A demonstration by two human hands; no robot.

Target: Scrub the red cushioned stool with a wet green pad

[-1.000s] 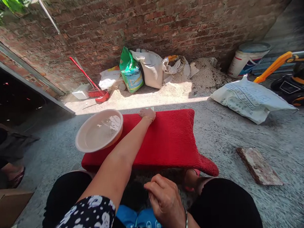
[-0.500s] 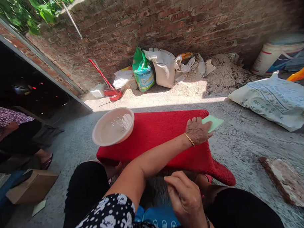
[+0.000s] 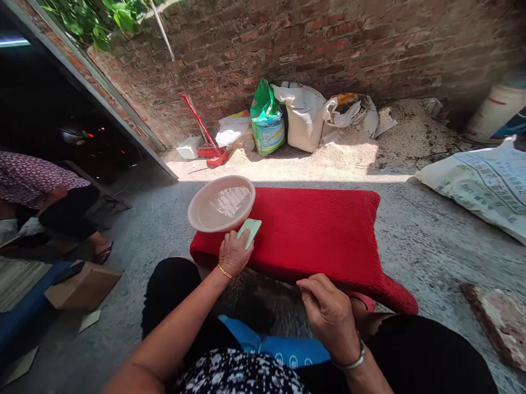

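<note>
My left hand (image 3: 235, 253), with a gold bracelet at the wrist, grips a thin pale green plate (image 3: 251, 231) with a small hole near one corner. The plate is just in front of a pink basin (image 3: 194, 214) of water; I cannot tell whether they touch. Under the basin is a bench covered in red plush cloth (image 3: 316, 224). Close to the bench's near edge, my right hand (image 3: 330, 312), wearing a silver bangle, is closed with its thumb and fingertips together. Whatever may be inside its fingers is hidden.
Sacks (image 3: 305, 118) and a red broom and dustpan (image 3: 207, 136) stand by the brick wall (image 3: 326, 39). A white sack (image 3: 487, 183) and a stone slab (image 3: 504, 326) lie to the right. At left, a person in white gloves (image 3: 29, 226) sits behind a cardboard box (image 3: 82, 286).
My left hand has drawn the pale green plate from the bench's right end leftward to beside the basin. My right hand stays closed near the bench. The view has turned slightly left.
</note>
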